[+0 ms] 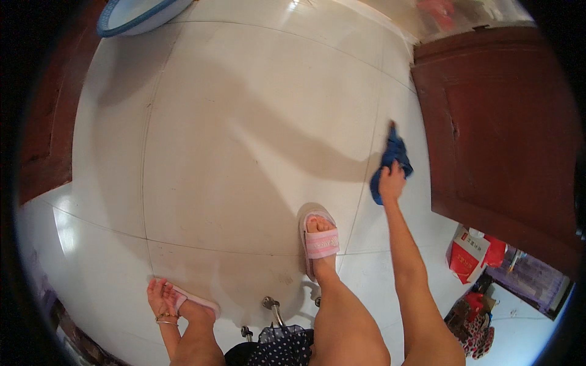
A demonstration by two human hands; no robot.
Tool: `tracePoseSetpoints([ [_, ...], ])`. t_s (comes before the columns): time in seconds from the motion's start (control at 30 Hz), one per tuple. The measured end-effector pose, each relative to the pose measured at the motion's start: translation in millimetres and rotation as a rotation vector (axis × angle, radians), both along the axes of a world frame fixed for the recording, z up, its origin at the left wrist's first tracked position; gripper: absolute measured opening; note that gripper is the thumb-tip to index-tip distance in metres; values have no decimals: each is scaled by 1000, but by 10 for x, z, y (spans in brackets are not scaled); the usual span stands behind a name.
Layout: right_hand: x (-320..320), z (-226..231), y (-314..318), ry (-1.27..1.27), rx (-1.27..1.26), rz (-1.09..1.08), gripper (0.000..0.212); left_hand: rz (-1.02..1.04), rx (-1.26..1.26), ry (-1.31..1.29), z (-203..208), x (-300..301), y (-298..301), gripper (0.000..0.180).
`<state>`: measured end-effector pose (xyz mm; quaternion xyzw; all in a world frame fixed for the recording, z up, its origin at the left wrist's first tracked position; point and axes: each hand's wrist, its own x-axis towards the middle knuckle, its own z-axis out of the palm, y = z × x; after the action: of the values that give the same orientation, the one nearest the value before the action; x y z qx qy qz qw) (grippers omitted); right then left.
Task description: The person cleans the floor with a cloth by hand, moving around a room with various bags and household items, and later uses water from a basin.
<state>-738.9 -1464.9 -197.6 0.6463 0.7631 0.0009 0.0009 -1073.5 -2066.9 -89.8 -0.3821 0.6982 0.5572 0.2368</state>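
A dark blue cloth lies bunched on the pale tiled floor at the right, close to a dark red wooden door. My right hand reaches out at arm's length and presses on it, fingers closed into its folds. A small brownish tip pokes out at the cloth's far end; I cannot make out what it is. At the lower left, my left hand hangs beside my left slipper, its fingers apart and holding nothing. Bracelets circle that wrist.
A white basin with a blue rim stands at the far left. The red-brown door borders the right side, with a red and white bag below it. Metal legs with casters stand between my feet. My right foot wears a pink slipper.
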Motion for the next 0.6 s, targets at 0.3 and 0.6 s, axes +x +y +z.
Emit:
tracePoseSetpoints([
  [0.3,-1687,112,771,30,-60,15,51,19,21,-64,33,-6,26,41],
  [0.6,-3753,162,154,97,28,760,49,39,142,-93,209,-3,160,38],
])
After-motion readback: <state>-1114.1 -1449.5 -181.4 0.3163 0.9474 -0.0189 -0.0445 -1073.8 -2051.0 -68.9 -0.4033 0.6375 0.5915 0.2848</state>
